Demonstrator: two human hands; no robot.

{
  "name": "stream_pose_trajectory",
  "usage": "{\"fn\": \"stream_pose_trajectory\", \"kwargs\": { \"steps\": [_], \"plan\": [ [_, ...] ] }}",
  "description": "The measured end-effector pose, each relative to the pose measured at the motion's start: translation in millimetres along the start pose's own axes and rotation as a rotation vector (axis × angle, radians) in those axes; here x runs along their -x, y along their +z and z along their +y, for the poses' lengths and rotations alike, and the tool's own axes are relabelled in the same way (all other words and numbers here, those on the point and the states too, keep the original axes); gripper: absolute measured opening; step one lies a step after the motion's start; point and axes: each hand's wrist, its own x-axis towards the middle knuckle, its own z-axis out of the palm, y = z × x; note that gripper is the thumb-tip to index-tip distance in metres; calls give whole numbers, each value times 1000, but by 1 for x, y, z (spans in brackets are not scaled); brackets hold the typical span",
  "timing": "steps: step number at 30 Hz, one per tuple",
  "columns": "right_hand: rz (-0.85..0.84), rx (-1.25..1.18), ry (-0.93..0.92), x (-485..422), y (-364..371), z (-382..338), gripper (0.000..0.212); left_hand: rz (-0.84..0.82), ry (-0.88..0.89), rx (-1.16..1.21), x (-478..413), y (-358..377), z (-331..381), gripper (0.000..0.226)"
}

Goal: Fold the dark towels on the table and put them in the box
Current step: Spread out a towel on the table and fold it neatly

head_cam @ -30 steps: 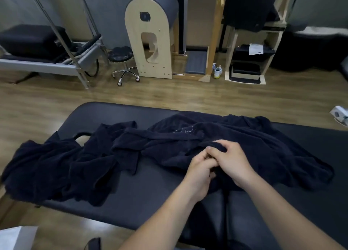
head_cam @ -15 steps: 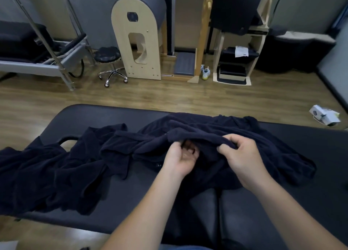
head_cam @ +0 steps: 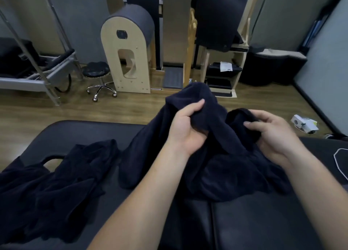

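Dark towels (head_cam: 56, 183) on padded table (head_cam: 84, 133)

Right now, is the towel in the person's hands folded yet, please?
Not folded: left hand and right hand hold the towel up, bunched and rumpled.

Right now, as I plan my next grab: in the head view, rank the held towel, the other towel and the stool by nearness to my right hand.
1. Held towel: gripped in the right hand.
2. Other towel: on the table, left.
3. Stool: beyond the table, back left.
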Motion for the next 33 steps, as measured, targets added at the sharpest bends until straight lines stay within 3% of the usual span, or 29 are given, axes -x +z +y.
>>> {"fn": "stream_pose_trajectory", "kwargs": {
  "steps": [2, 4, 6, 8, 10, 13, 14, 16, 18, 20, 21, 23, 29, 31, 33],
  "plan": [
    [-199, -158, 194, 3, 4, 9, 33, 89, 20, -8, -2, -16, -14, 18],
    [-236, -255, 347, 4, 5, 22, 28, 337, 24, 73, -9, -61, -24, 26],
    [-183, -172, 380, 7, 1, 35, 22, 563, -24, 151, -11, -125, -41, 35],
    [-248, 28, 386, 12, -7, 48, 26, 739, -140, 76, 0, -183, -64, 40],
    [-322, 213, 414, 15, -17, 59, 34, 784, -267, -28, 15, -222, -81, 41],
    [-194, 726, 289, 10, -32, 77, 27, 697, -343, -16, 29, -226, -90, 34],
    [-174, 794, 297, 11, -32, 84, 31, 627, -345, 7, 30, -217, -90, 33],
    [-202, 684, 469, 22, -20, 106, 67, 504, -322, 68, 28, -194, -88, 35],
    [-304, 422, 665, 40, 3, 131, 96, 371, -305, 125, 24, -169, -85, 39],
    [-375, 77, 711, 53, 31, 143, 78, 260, -339, 131, 20, -147, -82, 41],
    [-330, -124, 685, 55, 41, 146, 64, 222, -353, 129, 19, -141, -78, 43],
    [-119, -434, 673, 49, 53, 147, 54, 175, -362, 123, 16, -134, -73, 45],
    [460, -593, 475, 28, 32, 127, 21, 89, -425, 196, 29, -146, -79, 61],
    [550, -707, 397, 28, 8, 108, 31, 118, -440, 241, 36, -161, -87, 69],
    [496, -772, 315, 37, -4, 94, 65, 189, -451, 255, 41, -172, -96, 72]
  ]
}}
